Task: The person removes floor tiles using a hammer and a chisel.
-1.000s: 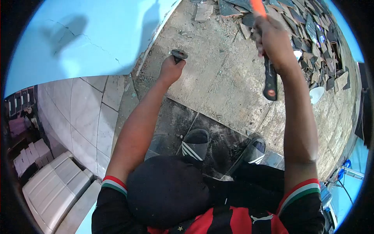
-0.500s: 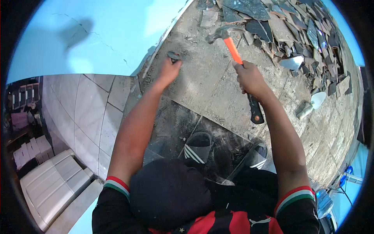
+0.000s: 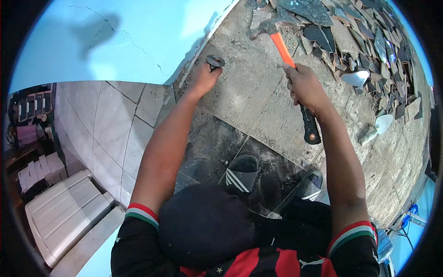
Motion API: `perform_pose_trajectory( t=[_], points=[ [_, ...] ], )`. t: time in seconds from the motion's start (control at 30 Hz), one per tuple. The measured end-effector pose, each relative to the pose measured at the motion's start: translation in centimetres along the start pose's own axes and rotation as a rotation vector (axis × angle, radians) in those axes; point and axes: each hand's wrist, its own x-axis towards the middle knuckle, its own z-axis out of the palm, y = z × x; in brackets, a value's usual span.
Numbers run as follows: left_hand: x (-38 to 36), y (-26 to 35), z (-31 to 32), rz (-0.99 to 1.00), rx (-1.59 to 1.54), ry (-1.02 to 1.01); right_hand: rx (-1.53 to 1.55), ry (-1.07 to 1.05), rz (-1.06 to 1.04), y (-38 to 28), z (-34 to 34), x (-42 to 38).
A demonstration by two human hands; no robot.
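Note:
My right hand (image 3: 304, 90) is wrapped round the handle of a claw hammer (image 3: 282, 48), orange near the head and black at the grip. The hammer is raised, its metal head up and to the left. Close to the foot of the blue wall, my left hand (image 3: 206, 79) is closed on a chisel (image 3: 215, 61) with a dark, rounded top. Its lower part is hidden by the hand. A gap separates the hammer head from the chisel. Below both hands lies the rough, dusty bare floor (image 3: 254, 101).
Broken tile pieces (image 3: 346, 39) are heaped at upper right. A trowel (image 3: 376, 129) lies on the floor at right. The cracked blue wall (image 3: 134, 41) bounds the left. Dark tiles (image 3: 207, 147) surround my sandals (image 3: 243, 173). A pale plastic lid (image 3: 69, 212) sits lower left.
The whole view has shifted slightly, so hands and floor appear further right. The hammer head is a little higher in view. Both hands keep their grips.

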Motion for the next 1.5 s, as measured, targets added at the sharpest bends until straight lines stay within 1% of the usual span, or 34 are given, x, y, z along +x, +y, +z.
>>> perform_pose_trajectory(
  t=[0.1,0.13,0.2,0.23,0.27,0.3,0.33,0.37,0.43,0.53,0.6,0.63,0.7,0.73,0.8,0.83,0.9,0.93,0.97,1.07,1.13,1.17,1.27,1.3,1.37,1.4,1.5],
  points=[
    [0.1,-0.9,0.7,0.050,-0.069,0.045,0.053,0.050,-0.093,-2.1,-0.5,0.2],
    [0.1,-1.2,1.0,0.066,-0.092,0.065,0.056,0.108,-0.117,-2.6,-0.4,0.4],
    [0.5,-1.8,1.3,-0.025,-0.057,0.070,0.057,0.220,-0.166,-3.5,0.5,1.0],
    [0.6,-1.7,1.3,-0.070,-0.038,0.074,-0.071,0.322,-0.225,-3.3,1.8,1.4],
    [0.3,-1.6,1.3,-0.040,-0.051,0.091,-0.072,0.299,-0.210,-2.6,3.2,1.6],
    [-0.1,-1.0,0.8,-0.008,-0.064,0.112,-0.239,0.228,-0.250,-0.3,4.9,2.5],
    [-0.2,-0.7,0.7,0.027,-0.076,0.132,-0.404,0.160,-0.287,0.4,6.0,2.8],
    [0.1,-0.8,0.5,0.033,-0.076,0.132,-0.370,0.029,-0.199,0.8,5.8,3.3],
    [0.6,-1.5,0.1,0.042,-0.072,0.131,-0.291,-0.236,-0.022,-1.1,4.9,3.3],
    [0.0,-1.6,0.3,0.152,-0.078,0.078,-0.291,-0.081,-0.065,-3.0,2.4,3.5],
    [0.0,-1.5,0.7,0.009,-0.083,0.055,-0.061,-0.021,-0.156,-4.0,-0.6,3.6],
    [0.3,-1.5,0.9,-0.056,-0.087,0.047,-0.004,0.054,-0.202,-5.0,-1.4,3.6],
    [0.4,-1.8,0.8,-0.028,-0.129,0.018,0.112,0.200,-0.297,-6.4,-2.2,3.7],
    [0.4,-1.7,0.5,-0.012,-0.147,0.003,0.024,0.297,-0.332,-6.0,-1.3,3.8],
    [0.2,-0.9,0.4,0.021,-0.132,0.047,-0.150,0.498,-0.400,-2.7,2.4,4.7],
    [-0.1,-0.4,0.5,0.038,-0.125,0.066,-0.386,0.315,-0.536,1.6,4.2,6.1],
    [-0.4,-0.4,0.6,0.056,-0.126,0.111,-0.426,-0.047,-0.311,1.8,5.1,4.9],
    [-0.3,0.1,0.3,0.071,-0.128,0.132,-0.220,-0.211,0.032,-1.4,4.9,2.8],
    [-0.4,0.4,0.0,0.038,-0.105,0.114,-0.171,-0.158,0.020,-0.9,4.5,2.7],
    [-0.1,-0.5,0.2,0.081,-0.068,0.045,-0.062,-0.050,-0.014,0.8,3.3,2.8],
    [-0.2,-1.0,0.0,-0.015,-0.016,0.061,-0.023,0.003,-0.019,0.6,1.6,2.2],
    [0.3,-1.2,-0.4,-0.059,0.009,0.074,-0.024,0.018,0.006,0.4,0.9,1.7],
    [0.7,-2.6,-2.6,-0.094,0.001,0.126,0.027,0.041,0.039,0.4,-0.3,1.2],
    [0.8,-3.2,-2.8,-0.128,-0.101,0.176,0.060,0.034,0.044,0.3,-0.4,0.9],
    [1.4,-4.1,-3.1,-0.172,-0.094,0.147,0.051,0.027,0.037,0.7,-0.1,1.0],
    [1.5,-3.6,-3.4,-0.191,-0.092,0.133,0.046,0.027,0.032,0.5,0.0,1.0],
    [0.5,-2.0,-3.1,-0.073,-0.017,0.148,0.021,0.020,0.048,-0.3,0.7,0.3]
  ],
)
